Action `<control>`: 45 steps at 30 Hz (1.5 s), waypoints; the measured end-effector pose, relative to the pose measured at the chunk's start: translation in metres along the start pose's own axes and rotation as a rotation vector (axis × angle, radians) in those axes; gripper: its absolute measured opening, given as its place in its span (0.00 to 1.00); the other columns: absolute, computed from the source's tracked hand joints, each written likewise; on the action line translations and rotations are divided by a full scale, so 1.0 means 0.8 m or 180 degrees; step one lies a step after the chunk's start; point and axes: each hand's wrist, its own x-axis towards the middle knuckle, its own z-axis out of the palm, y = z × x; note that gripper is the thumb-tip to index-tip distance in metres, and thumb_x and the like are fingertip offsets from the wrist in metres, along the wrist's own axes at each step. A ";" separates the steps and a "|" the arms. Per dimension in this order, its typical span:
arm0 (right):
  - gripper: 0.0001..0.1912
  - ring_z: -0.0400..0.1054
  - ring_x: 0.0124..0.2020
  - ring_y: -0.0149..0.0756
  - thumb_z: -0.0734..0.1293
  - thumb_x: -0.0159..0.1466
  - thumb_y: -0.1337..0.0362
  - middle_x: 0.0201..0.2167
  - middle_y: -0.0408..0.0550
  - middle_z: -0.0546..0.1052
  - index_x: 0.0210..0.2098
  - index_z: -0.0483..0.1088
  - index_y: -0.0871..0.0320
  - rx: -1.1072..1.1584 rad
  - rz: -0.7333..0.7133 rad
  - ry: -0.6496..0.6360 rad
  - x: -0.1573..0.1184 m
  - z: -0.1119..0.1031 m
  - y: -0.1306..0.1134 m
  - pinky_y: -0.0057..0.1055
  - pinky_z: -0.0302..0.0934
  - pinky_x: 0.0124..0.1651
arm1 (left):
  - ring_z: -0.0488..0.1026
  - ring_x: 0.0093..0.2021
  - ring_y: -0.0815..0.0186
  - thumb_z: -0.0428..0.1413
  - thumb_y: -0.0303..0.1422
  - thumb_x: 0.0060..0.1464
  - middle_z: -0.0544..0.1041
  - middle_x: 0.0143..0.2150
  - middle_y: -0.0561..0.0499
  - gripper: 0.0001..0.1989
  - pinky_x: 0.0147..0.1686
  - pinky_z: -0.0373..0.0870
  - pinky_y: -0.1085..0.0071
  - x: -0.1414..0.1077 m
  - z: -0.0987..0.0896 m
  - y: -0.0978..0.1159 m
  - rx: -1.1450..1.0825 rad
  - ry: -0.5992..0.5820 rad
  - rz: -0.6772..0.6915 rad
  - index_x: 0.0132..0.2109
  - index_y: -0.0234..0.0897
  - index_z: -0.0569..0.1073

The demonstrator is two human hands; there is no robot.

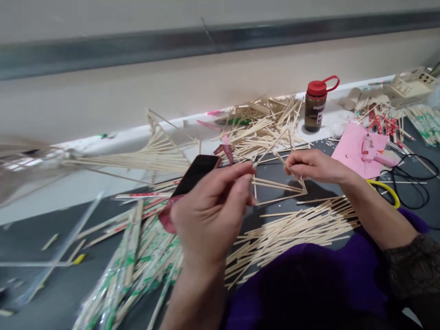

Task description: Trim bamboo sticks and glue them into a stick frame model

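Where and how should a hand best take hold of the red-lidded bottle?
Grip the bottle around its brown body, probably from the front right: it stands upright, the body looks cylindrical, and loose sticks crowd its left side.

My left hand (211, 211) mid-frame, thumb and index extended close together, left forearm (197, 293) rising from the bottom edge, my right hand (314, 166) right of centre, fingers curled into a pinch, right forearm (376, 208) slanting from lower right.

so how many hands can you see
2: the left hand, in front of the phone from this view, and the right hand, pinching a stick. No other hand shows.
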 end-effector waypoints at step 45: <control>0.03 0.63 0.29 0.27 0.66 0.57 0.70 0.25 0.40 0.72 0.28 0.72 0.61 -0.1112 0.0187 0.1084 -0.076 -0.049 -0.018 0.26 0.55 0.34 | 0.59 0.13 0.76 0.68 0.35 0.39 0.74 0.21 0.54 0.09 0.10 0.54 0.77 0.005 0.095 0.058 -0.2213 -0.2010 -0.1074 0.25 0.40 0.75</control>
